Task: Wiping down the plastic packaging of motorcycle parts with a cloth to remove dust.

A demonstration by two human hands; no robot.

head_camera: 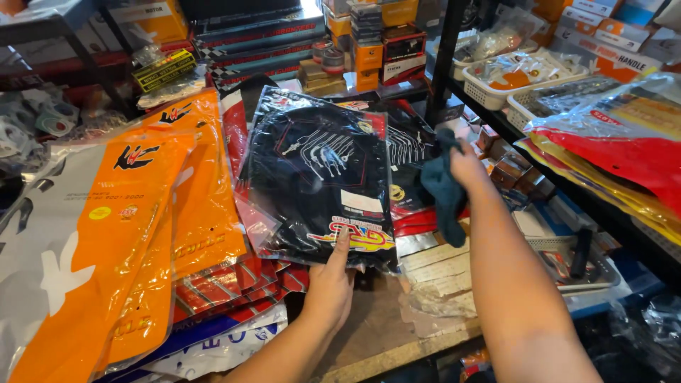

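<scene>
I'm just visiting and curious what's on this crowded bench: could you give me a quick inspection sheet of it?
Surface: worn wooden bench, bare only near the front edge.
Job's things: black plastic packet lying flat; dark teal cloth.
Clutter: orange packets overlapping at left; red packets beneath.
Grips: left hand holds the black packet's lower edge; right hand clutches the cloth.
Cables: nothing seen.
Surroundings: stacked boxes behind; white baskets on a shelf at right.

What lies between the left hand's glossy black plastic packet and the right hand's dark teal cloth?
Head view: only another black packet under the glossy black plastic packet, beside the dark teal cloth.
</scene>
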